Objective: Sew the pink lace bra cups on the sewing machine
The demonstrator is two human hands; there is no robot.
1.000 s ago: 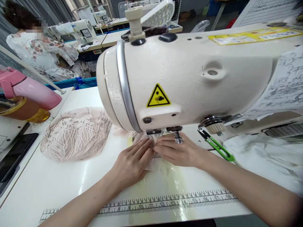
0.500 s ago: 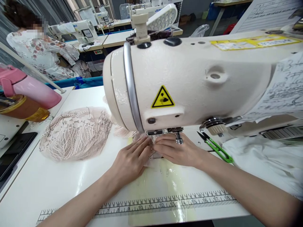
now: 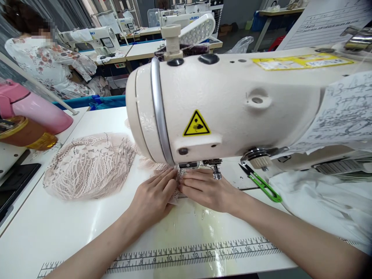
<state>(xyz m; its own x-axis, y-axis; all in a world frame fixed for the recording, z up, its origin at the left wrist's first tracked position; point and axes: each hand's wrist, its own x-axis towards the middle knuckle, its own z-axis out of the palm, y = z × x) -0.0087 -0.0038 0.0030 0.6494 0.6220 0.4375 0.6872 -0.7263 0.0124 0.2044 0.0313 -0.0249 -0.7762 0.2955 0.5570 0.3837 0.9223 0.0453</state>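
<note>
You seem to be at the step of guiding the lace under the machine, where it lies on the table between and partly beneath your fingers. Your left hand rests fairly flat on it and your right hand meets it from the other side, but I cannot tell whether either pinches it. The next move likely calls for light, even guidance, fingertips clear of the stitching point.

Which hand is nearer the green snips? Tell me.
Right. The right hand lies left of the green snips, with a gap between; the left hand lies farther left, beyond the right hand.
</note>
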